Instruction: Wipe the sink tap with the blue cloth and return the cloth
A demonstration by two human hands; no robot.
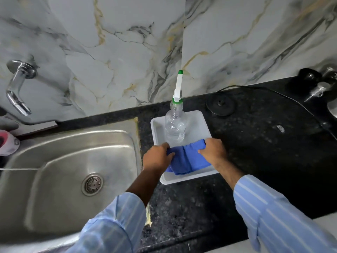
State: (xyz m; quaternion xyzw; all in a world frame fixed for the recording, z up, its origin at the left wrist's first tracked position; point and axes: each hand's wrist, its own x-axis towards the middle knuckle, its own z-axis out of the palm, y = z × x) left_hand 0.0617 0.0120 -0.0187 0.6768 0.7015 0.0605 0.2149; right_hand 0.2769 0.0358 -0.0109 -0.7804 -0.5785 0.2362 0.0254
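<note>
Both hands [158, 157] [212, 151] on blue cloth [187, 159]

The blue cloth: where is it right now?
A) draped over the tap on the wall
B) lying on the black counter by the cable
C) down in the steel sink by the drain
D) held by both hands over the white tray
D: both the left hand and the right hand grip the blue cloth over the white tray, just in front of the spray bottle.
</note>
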